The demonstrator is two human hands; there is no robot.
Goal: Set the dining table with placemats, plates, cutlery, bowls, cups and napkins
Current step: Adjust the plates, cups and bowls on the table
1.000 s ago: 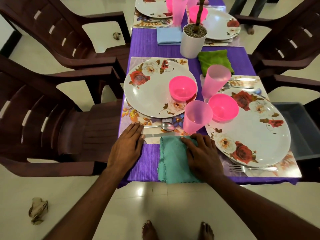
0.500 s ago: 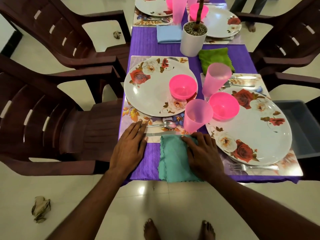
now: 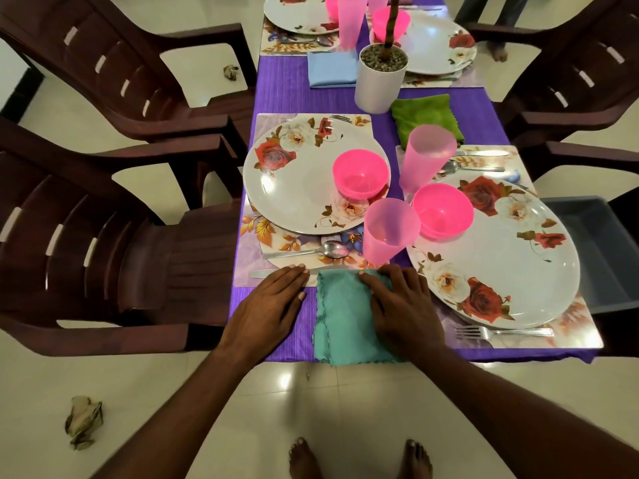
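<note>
Landmark: the folded teal cloth napkin [image 3: 345, 319] at the near edge of the purple-clothed table [image 3: 294, 95]. Just beyond it a translucent pink plastic cup [image 3: 387, 231] stands upright, blocking a straight reach forward. A steel table knife [image 3: 276, 272] lies across its far-left corner. Right of it, the large floral white plate [image 3: 511, 267] crowds close. Bare purple cloth lies to its left.
</note>
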